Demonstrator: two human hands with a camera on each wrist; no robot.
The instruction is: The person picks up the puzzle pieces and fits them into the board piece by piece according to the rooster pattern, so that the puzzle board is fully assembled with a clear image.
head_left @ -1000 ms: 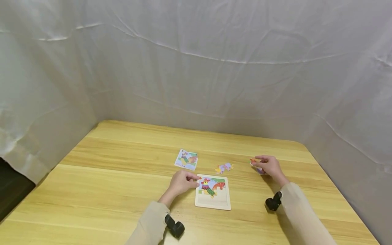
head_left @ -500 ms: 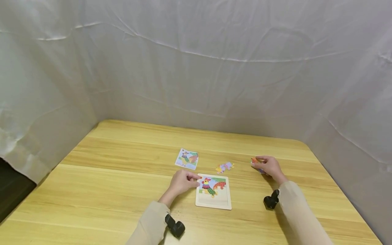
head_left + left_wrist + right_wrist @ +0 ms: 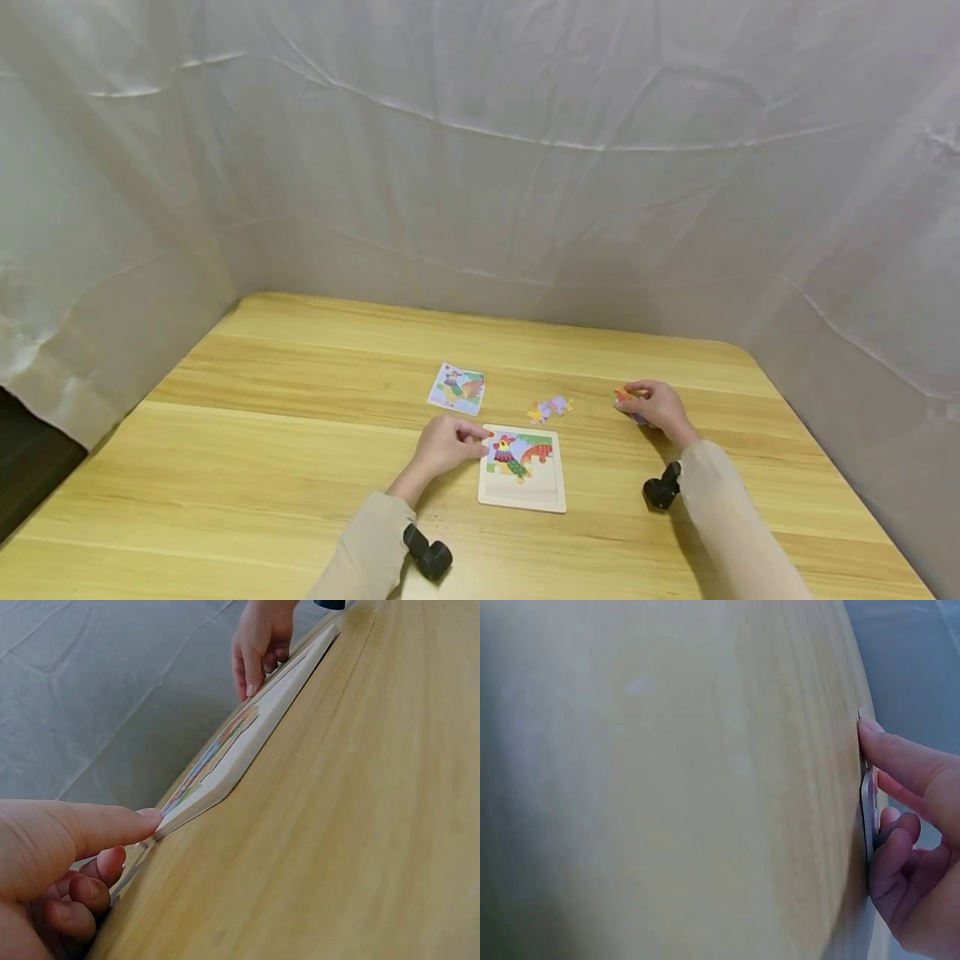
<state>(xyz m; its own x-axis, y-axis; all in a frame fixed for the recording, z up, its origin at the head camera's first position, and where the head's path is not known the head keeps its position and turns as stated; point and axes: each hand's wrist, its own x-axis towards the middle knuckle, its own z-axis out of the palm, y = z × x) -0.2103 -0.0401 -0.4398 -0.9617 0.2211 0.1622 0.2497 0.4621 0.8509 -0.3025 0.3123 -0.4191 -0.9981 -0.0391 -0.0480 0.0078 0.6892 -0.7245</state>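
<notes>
A square wooden puzzle board [image 3: 522, 496] lies on the table, partly filled with pieces that form a rooster picture. My left hand [image 3: 446, 446] rests its thumb and forefinger on the board's upper left edge. In the left wrist view the thumb [image 3: 112, 827] lies straight against the rim, other fingers curled below. Further right, my right hand [image 3: 661, 410] pinches an orange-red puzzle piece [image 3: 622, 394] close to the table. A purple piece [image 3: 638, 419] lies partly under that hand. The right wrist view shows thumb and finger at the pieces, whose outlines are mostly hidden.
Behind the board lie several loose yellow and lilac pieces [image 3: 551, 408]. A picture card [image 3: 457, 388] with the same rooster lies to their left. Grey cloth [image 3: 480, 167] hangs behind the wooden table [image 3: 300, 467] and at its sides.
The orange-red piece has turned and shifted slightly at my right fingertips, and the right wrist has moved a little left. My left hand and the board have stayed in place.
</notes>
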